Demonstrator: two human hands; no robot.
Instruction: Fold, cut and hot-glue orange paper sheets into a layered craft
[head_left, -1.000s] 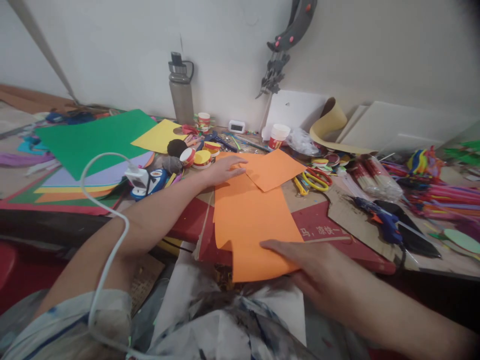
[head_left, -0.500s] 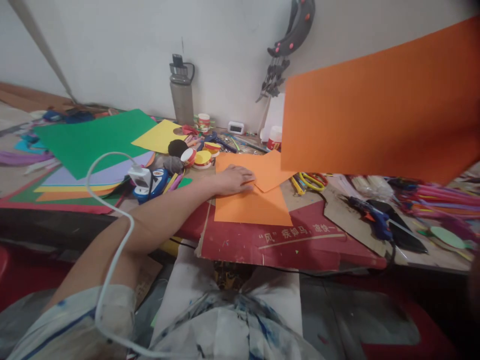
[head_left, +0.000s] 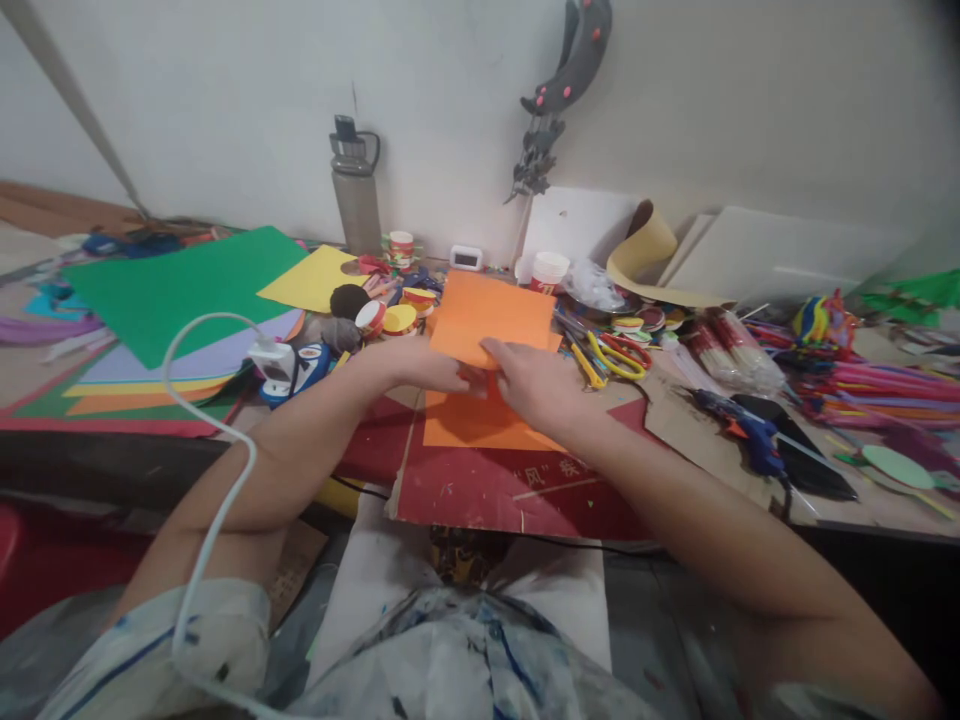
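Observation:
My right hand (head_left: 536, 385) pinches the near edge of an orange sheet (head_left: 495, 312), its thumb on top. The sheet is tilted up over the work area. Close by on the left, my left hand (head_left: 435, 368) has its fingers bent together just under that edge; what they hold, if anything, is hidden. Below both hands another orange sheet (head_left: 457, 422) lies flat on a red piece of cardboard (head_left: 465, 490). Yellow-handled scissors (head_left: 619, 358) rest to the right of the sheets.
Coloured sheets, with a green one (head_left: 187, 290) on top, lie at the left. A white cable (head_left: 225, 500) crosses over my left arm. A glue gun (head_left: 750, 435) lies at the right. A grey bottle (head_left: 356, 205) and paper cups (head_left: 550, 270) stand near the wall.
The large orange sheet raised at the right has left view. My right hand has come in and grips an orange sheet. My left hand has shifted from lying on the paper to the sheet's near edge.

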